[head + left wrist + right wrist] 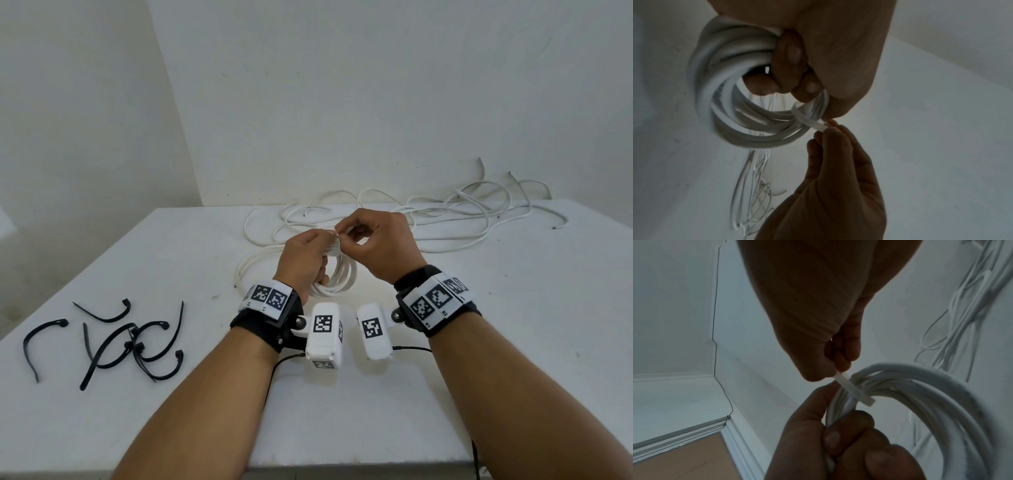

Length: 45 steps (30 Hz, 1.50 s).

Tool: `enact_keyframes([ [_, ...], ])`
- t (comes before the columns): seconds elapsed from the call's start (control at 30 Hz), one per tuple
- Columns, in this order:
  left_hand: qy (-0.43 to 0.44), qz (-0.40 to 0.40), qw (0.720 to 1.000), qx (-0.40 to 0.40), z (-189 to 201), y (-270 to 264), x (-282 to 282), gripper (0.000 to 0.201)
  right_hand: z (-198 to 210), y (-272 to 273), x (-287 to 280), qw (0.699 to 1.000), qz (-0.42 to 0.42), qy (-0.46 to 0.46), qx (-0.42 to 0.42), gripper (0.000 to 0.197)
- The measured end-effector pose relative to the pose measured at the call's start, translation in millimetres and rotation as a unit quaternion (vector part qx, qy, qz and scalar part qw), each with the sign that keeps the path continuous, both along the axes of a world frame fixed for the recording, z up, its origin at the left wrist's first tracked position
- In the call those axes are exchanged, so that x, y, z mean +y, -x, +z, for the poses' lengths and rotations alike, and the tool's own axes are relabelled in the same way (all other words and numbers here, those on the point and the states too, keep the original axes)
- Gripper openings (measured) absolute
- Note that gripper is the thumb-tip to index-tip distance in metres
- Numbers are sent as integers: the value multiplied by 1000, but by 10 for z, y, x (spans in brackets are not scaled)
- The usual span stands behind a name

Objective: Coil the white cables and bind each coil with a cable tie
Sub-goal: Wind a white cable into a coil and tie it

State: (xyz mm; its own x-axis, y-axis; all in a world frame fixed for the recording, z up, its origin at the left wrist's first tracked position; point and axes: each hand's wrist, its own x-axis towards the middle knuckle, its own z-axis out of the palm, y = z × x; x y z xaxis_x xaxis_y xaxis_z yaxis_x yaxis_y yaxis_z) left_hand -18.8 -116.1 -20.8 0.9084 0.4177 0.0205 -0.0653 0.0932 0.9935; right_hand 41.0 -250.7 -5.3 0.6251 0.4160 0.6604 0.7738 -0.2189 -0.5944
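Two hands are held together above the white table [513,342]; a coil of white cable [337,279] is gripped by the curled fingers of the left hand [303,258]; the end of a white cable tie [854,390], wrapped round the coil, is pinched by the right hand [380,245]; loose white cables [462,212] are spread behind the hands; black cable ties [113,341] are scattered at the left.

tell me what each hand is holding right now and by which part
The left hand grips the coiled white cable by its bunched loops. The right hand pinches the free tail of the white cable tie wrapped around that coil.
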Motion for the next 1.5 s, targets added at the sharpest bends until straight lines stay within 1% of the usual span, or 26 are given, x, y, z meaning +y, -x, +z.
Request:
enact_keyframes([
  [0.07, 19, -13, 1000, 4, 9, 15, 37, 25, 8, 26, 28, 1000, 7, -13, 26, 7],
  [0.2, 40, -34, 999, -12, 18, 17, 43, 27, 42, 34, 46, 989, 41, -69, 127, 6],
  [0.27, 33, -50, 998, -16, 28, 13, 37, 27, 62, 32, 24, 973, 70, -110, 189, 11],
  [0.33, 28, -54, 998, -18, 35, 8, 34, 24, 76, 33, 4, 951, 93, -143, 257, 18],
  [0.4, 26, -40, 999, -22, 39, 7, 29, 22, 58, 38, 27, 935, 95, -170, 295, 22],
  [0.5, 51, 6, 998, -34, 35, -6, 6, 15, 14, 46, 95, 946, 40, -181, 266, 23],
  [0.6, 87, 56, 994, -45, 25, -22, 12, 11, 17, 98, 137, 944, 55, -200, 256, 15],
  [0.7, 101, 87, 990, -45, 7, -30, 45, 11, 17, 143, 158, 945, 64, -193, 257, 13],
  [0.8, 99, 102, 989, -44, -16, -41, 73, 11, -5, 154, 178, 951, 53, -173, 249, 10],
  [0.9, 87, 114, 989, -47, -22, -52, 75, 11, -5, 154, 179, 947, 54, -181, 259, 10],
  [1.03, 58, 128, 989, -50, -13, -41, 83, 10, -19, 147, 202, 950, 51, -168, 257, 8],
  [1.27, -5, 137, 989, -60, -3, -2, 80, 15, -1, 180, 198, 959, 45, -145, 239, 10],
  [1.5, -119, 139, 980, -74, 13, 1, 83, 14, -4, 146, 174, 965, 15, -136, 226, 10],
])
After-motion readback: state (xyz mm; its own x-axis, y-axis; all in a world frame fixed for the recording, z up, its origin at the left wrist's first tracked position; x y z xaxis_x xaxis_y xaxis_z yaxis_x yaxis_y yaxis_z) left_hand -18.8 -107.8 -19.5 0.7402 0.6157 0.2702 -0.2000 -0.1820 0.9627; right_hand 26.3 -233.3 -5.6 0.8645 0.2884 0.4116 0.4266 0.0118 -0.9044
